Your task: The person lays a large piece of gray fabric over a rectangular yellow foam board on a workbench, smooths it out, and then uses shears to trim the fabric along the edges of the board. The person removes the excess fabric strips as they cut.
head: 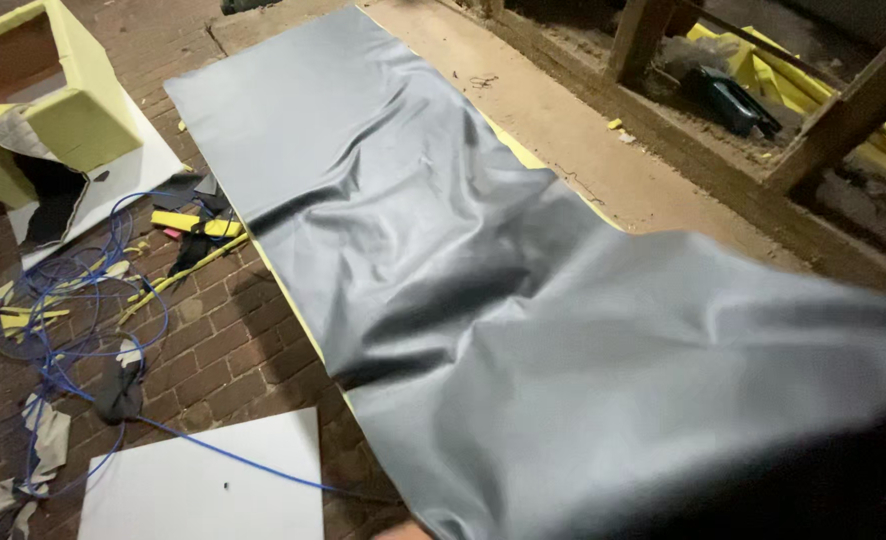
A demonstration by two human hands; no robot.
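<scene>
A red brick floor (233, 345) littered with scraps: nearest, a sliver of a hand (403, 531) — its grip cannot be told — beside the large grey leatherette sheet (443, 270), judged mid-spreading over yellow foam (288, 300); smoothing wrinkles seems next.

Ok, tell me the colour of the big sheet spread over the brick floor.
The sheet is plain grey with a slight sheen, no pattern; yellow foam edges out beneath it. Head view.

A dark sleeve (843, 490) shows at the lower right corner.

Sheet (443, 250) lies on foam; cable (83, 300) left, seemingly.
</scene>
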